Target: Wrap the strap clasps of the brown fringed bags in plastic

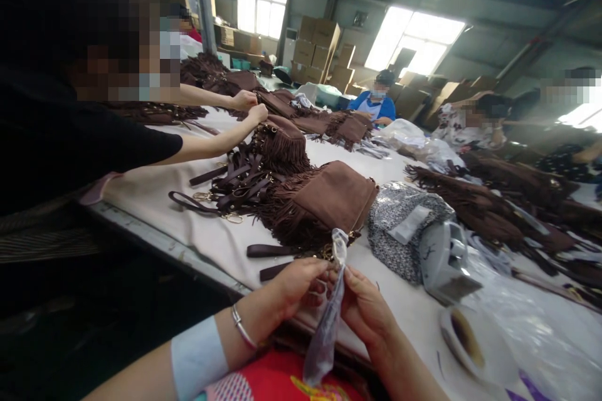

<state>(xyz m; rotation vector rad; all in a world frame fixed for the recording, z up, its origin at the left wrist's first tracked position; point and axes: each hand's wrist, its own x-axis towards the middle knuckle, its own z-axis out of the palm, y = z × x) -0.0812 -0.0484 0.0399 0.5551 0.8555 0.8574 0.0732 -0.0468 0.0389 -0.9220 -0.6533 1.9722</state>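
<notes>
At the table's near edge my left hand [301,285] is closed, its fingertips pinched beside a thin strip wrapped in clear plastic [324,329]. My right hand [367,304] closes on that same strip from the other side, thumb uppermost. The strip's twisted plastic end sticks up above my fingers, and its lower part hangs over my lap. What the left fingertips hold is partly hidden; small gold metal fittings [327,252] show just beyond them. A brown fringed bag [336,191] lies right ahead of my hands, with dark brown straps [270,252] to its left.
A pile of wrist straps [239,182] lies left of the bag. To the right are a grey knitted item in plastic [399,232], a tape dispenser [446,257] and a tape roll [463,335]. A co-worker's hands [251,109] handle brown bags at the left; other people sit farther off.
</notes>
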